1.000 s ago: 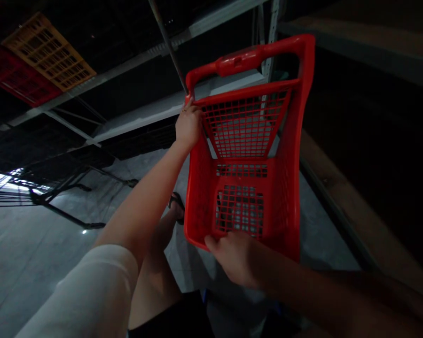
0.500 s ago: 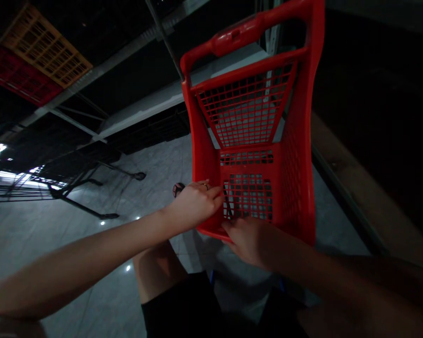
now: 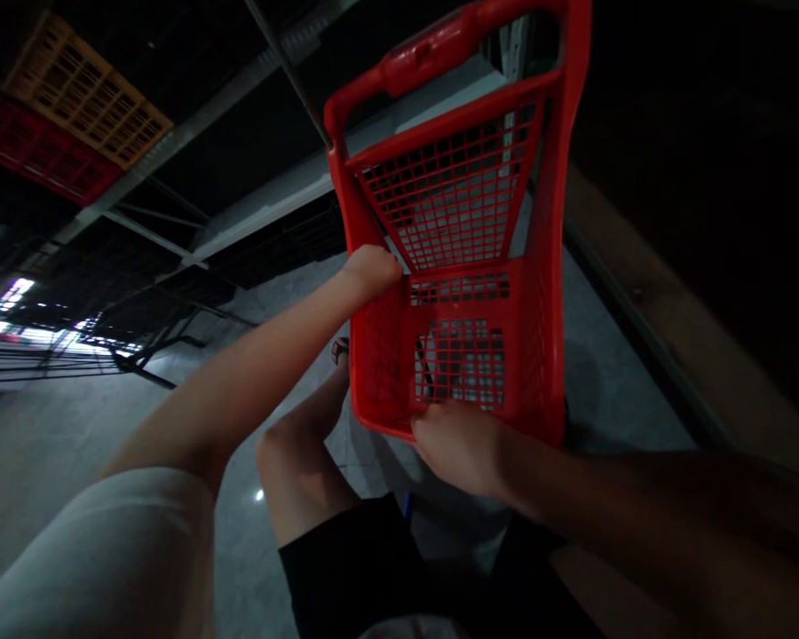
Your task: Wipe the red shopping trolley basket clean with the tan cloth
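Observation:
In front of me stands a red plastic shopping cart (image 3: pixel 456 351) with grid walls and a hinged grid flap (image 3: pixel 456 200) below its handle. My left hand (image 3: pixel 375 269) is closed in a fist shape at the cart's left side wall, near the lower left corner of the flap. Its fingers point into the cart, and what they hold, if anything, is hidden. At the near edge my right hand (image 3: pixel 462 446) is wrapped over the cart's front rim, thumb side towards the basket.
Dark shelving (image 3: pixel 266 213) runs along the left and behind the cart. A yellow crate (image 3: pixel 93 93) and a red crate (image 3: pixel 46 151) sit at upper left. Along the right lies a pale ledge (image 3: pixel 645 297). My knee (image 3: pixel 293 453) is beside the cart on grey tiles.
My left hand has moved away from me along the cart's left side, from near the front rim up towards the flap. My right hand stays at the front rim. The view has shifted slightly.

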Available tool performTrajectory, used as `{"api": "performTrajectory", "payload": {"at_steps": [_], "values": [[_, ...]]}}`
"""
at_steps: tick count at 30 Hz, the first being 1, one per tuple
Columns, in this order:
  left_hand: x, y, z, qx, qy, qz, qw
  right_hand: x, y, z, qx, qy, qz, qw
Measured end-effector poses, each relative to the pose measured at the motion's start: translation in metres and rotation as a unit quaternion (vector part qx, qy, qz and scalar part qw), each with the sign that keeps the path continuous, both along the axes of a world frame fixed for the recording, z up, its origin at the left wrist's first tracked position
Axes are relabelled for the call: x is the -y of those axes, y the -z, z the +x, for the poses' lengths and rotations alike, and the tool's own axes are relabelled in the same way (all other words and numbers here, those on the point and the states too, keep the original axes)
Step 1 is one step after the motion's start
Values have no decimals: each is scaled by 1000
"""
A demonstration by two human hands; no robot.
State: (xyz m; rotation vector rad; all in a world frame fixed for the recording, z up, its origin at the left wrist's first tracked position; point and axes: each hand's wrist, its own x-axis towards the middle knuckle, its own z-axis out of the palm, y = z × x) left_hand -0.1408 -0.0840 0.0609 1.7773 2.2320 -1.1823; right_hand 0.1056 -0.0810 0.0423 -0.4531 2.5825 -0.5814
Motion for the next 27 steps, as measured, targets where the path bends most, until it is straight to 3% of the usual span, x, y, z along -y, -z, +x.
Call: {"api": "performTrajectory", "payload": {"at_steps": [4, 7, 10, 13, 18, 21, 27], "values": [[28, 12, 58, 70, -50, -44, 995, -8, 1, 3, 8, 38, -12, 999], [62, 24, 105, 135, -38, -97, 985, -11, 2, 3, 14, 51, -7, 999], [85, 29, 123, 207, 3, -133, 969, -8, 4, 3, 17, 44, -4, 999], [86, 27, 108, 202, 35, -146, 968, -1, 5, 4, 3, 38, -20, 999], [59, 24, 51, 118, -5, -157, 980, 11, 1, 3, -3, -11, -27, 1000], [44, 27, 25, 102, -12, -156, 982, 17, 4, 2, -14, 1, -27, 1000], [9, 18, -24, 35, -48, -74, 996, 19, 12, 0, 15, -11, -54, 998]]}}
